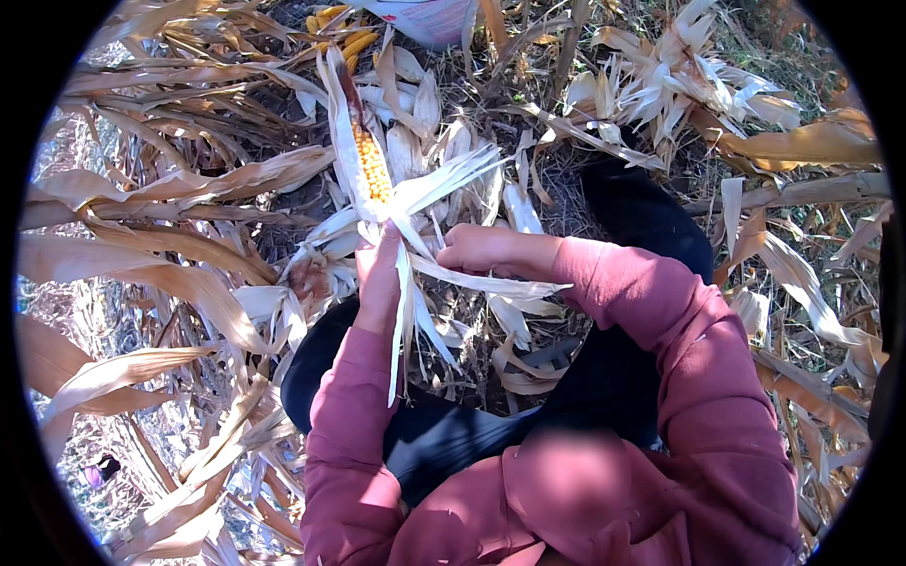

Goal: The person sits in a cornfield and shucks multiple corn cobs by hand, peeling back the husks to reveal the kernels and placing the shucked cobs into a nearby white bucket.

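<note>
An ear of corn (371, 166), its yellow kernels partly bared, points away from me with dark silk at its tip. My left hand (379, 258) grips it at the base, the thumb lying along the near end. Pale dry husk leaves (453, 178) are peeled back and spread out around that base. One long husk strip (495, 284) reaches right, below my right hand (471, 249). The fingers of that hand are curled at the husk, close to the right side of the ear; their tips are partly hidden.
Bare yellow corn cobs (354, 44) lie at the top, beside a white printed sack (432, 21). Loose husks (407, 152) cover the ground beyond my hands. Dry corn stalks and leaves (170, 265) crowd the left; more husks (679, 78) lie upper right. My bent legs (623, 368) flank the ground between.
</note>
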The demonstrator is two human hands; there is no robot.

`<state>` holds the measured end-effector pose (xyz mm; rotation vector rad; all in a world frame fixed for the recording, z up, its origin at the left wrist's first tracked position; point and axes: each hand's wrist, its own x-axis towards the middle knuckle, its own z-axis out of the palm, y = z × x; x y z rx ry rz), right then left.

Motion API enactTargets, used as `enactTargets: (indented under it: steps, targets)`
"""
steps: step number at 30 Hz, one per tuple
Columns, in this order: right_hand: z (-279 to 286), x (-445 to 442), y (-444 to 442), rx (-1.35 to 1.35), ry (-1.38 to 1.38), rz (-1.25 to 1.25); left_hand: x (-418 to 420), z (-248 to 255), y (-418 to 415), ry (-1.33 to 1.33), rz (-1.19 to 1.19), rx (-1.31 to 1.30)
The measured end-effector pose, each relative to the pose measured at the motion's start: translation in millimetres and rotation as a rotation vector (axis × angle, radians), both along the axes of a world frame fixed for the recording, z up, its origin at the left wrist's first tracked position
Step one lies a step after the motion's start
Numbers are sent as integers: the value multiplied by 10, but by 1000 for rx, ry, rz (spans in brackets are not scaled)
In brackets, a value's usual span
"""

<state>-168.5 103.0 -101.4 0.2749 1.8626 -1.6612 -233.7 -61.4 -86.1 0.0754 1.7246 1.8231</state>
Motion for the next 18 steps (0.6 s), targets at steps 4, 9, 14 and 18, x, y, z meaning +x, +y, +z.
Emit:
enactTargets:
  steps: [4, 9, 14, 18]
  targets:
    - [30, -12, 63, 492, 166, 104, 46, -162, -45, -250, -63, 313]
    - [-23, 189, -150, 396, 311, 334, 4, -145, -15, -389, 6, 315]
    - [-26, 136, 51, 591, 239, 346, 136, -43, 165, -99, 32, -83]
    - [217, -182, 485, 444, 349, -193, 31, -128, 54, -127, 7, -139]
